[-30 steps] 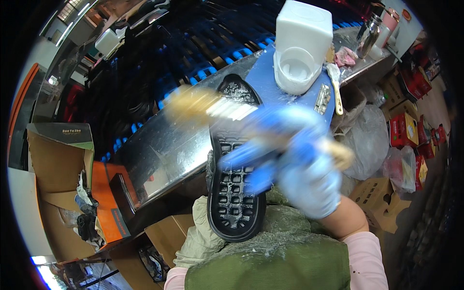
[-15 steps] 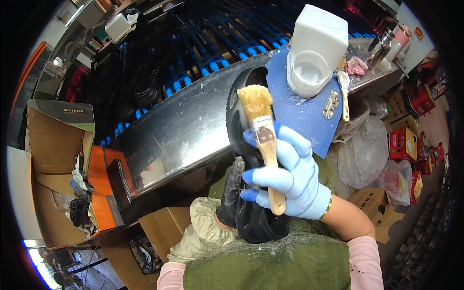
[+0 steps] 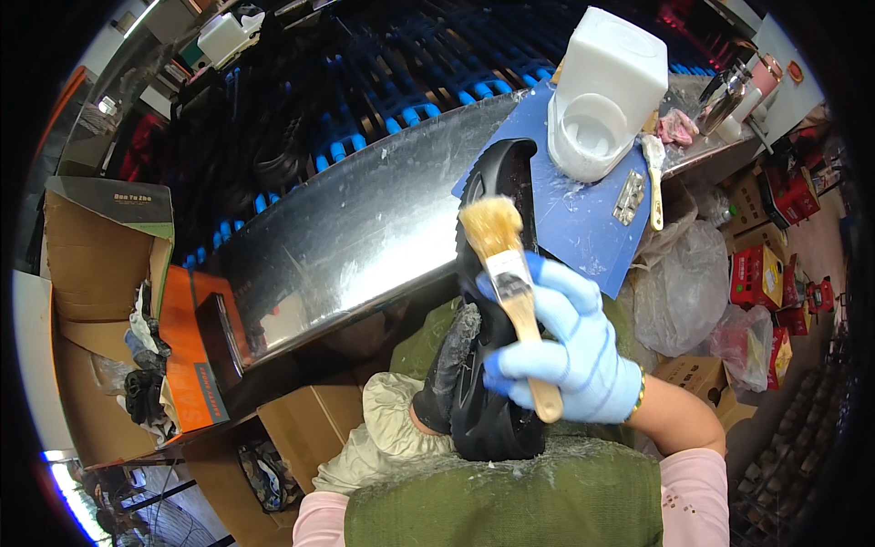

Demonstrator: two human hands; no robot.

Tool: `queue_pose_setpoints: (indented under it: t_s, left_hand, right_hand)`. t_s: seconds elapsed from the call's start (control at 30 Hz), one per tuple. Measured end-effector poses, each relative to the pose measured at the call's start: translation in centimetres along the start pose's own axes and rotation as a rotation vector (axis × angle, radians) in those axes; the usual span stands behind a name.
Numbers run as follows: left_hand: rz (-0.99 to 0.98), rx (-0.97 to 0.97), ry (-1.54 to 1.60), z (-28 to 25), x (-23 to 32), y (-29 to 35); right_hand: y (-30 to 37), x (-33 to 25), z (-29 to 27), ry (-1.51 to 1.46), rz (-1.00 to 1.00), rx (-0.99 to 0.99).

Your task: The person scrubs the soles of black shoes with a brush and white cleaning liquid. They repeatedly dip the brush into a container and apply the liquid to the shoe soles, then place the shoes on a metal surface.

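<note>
My right hand, in a light blue glove with darker blue fingertips, closes round the wooden handle of a paintbrush. The brush's pale bristles point up and overlap the side of a black shoe sole. That sole stands on end in front of my apron, its ridged tread edge toward the left. My left hand, in a worn dark grey glove, grips the sole from the left; most of its fingers are hidden behind it. Whether the bristles touch the sole, I cannot tell.
A white plastic container with a round opening stands on a blue sheet. Beside it lies a second brush. Past a shiny metal ledge runs a rack of blue-tipped rods. Cardboard boxes stand left; plastic bags hang right.
My right hand has shifted slightly right and down with the paintbrush, its bristles lower now. The shoe sole and my left hand have moved a little right, and the sole has turned somewhat.
</note>
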State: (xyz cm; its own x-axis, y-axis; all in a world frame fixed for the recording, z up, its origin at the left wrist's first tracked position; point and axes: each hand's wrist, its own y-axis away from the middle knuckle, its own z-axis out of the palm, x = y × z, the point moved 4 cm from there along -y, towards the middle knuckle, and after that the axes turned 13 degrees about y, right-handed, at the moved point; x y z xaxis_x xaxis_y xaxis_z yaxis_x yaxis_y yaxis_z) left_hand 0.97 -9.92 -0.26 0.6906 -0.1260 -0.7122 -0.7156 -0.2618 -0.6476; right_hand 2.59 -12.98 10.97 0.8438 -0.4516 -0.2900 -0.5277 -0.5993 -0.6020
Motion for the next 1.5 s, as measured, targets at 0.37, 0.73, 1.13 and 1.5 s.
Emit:
queue_pose_setpoints:
  t_s: [0.37, 0.73, 1.13, 1.5]
  left_hand:
    - [0.41, 1.045, -0.996, 8.9, -2.0, 0.9]
    - [0.74, 1.032, -1.289, 9.1, 0.0, 0.6]
    - [0.338, 1.036, -1.296, 11.1, -1.1, -1.5]
    - [0.446, 1.067, -1.618, 9.2, -1.2, -1.6]
  right_hand:
    - [-1.2, 0.4, 0.0, 0.075, -0.001, -0.039]
    - [-1.5, 1.2, -1.4, 0.132, 0.168, 0.116]
    - [-1.9, 0.3, -0.9, 0.088, 0.145, 0.126]
    - [0.2, 0.0, 0.4, 0.039, 0.2, 0.006]
